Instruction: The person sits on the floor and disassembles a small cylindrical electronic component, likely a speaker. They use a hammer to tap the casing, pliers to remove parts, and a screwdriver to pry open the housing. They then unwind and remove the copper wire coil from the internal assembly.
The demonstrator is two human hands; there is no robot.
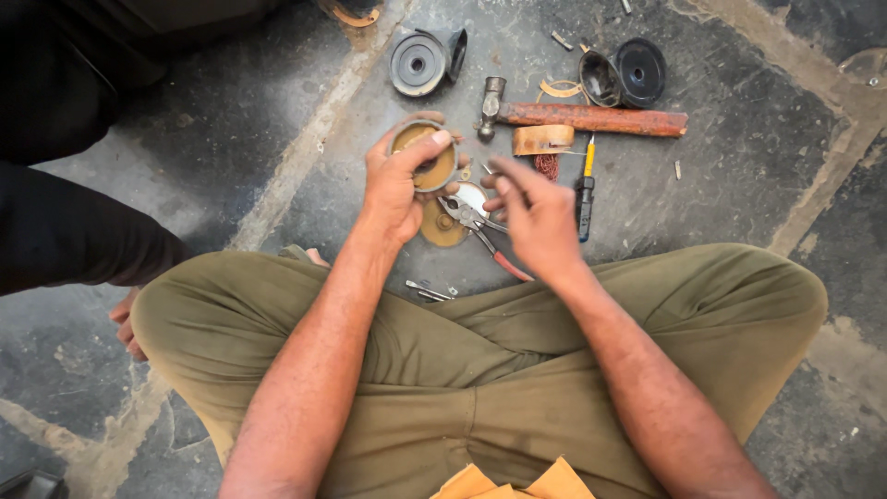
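Left hand (397, 185), one: fingers clasp one round brass-coloured cup (423, 155). Right hand (534, 217), one: fingers pinched together, contents unclear. On the floor (721, 185): one hammer (573, 116) at 1 o'clock of the cup, one pliers (476, 226) at 5, one screwdriver (585, 189) at 3, two black pulleys (418, 63) at 12 to 1.

- Hammer (577, 116) with rusty reddish handle lies flat on the stone floor (730, 185).
- Screwdriver (585, 189), yellow and black, lies just below the hammer.
- Grey round part (418, 64) lies at the top centre.
- Black round part (639, 70) lies at the top right.
- Pliers (482, 233) with red grips lie on the floor.
- Brown curved strip (542, 139) touches the hammer handle.
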